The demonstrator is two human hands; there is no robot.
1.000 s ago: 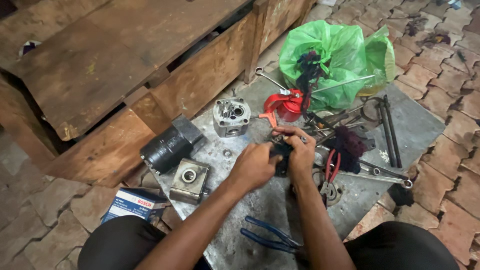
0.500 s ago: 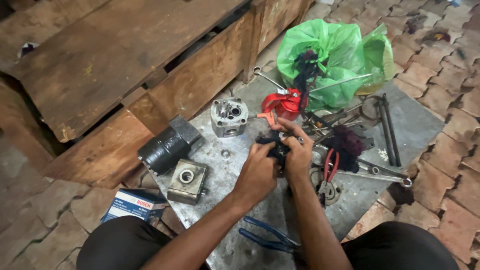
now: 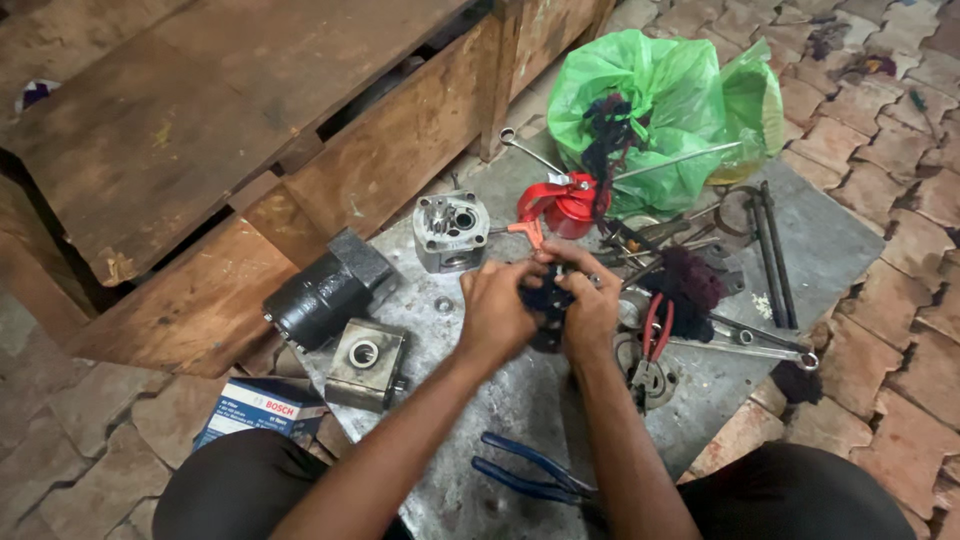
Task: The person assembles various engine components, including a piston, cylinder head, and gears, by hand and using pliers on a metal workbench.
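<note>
Mid-slab, left hand (image 3: 497, 305) and right hand (image 3: 592, 305) clasp a dark rag (image 3: 547, 298) (tools crowd rightward).

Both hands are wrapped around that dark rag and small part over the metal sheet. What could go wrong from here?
1. The left hand and right hand hide the part in the dark rag; a small piece might drop unseen among the clutter on the metal sheet.
2. The red-handled pliers lie right beside the right hand and could be knocked.
3. The blue-handled pliers lie close under the forearms and may get dragged.
</note>
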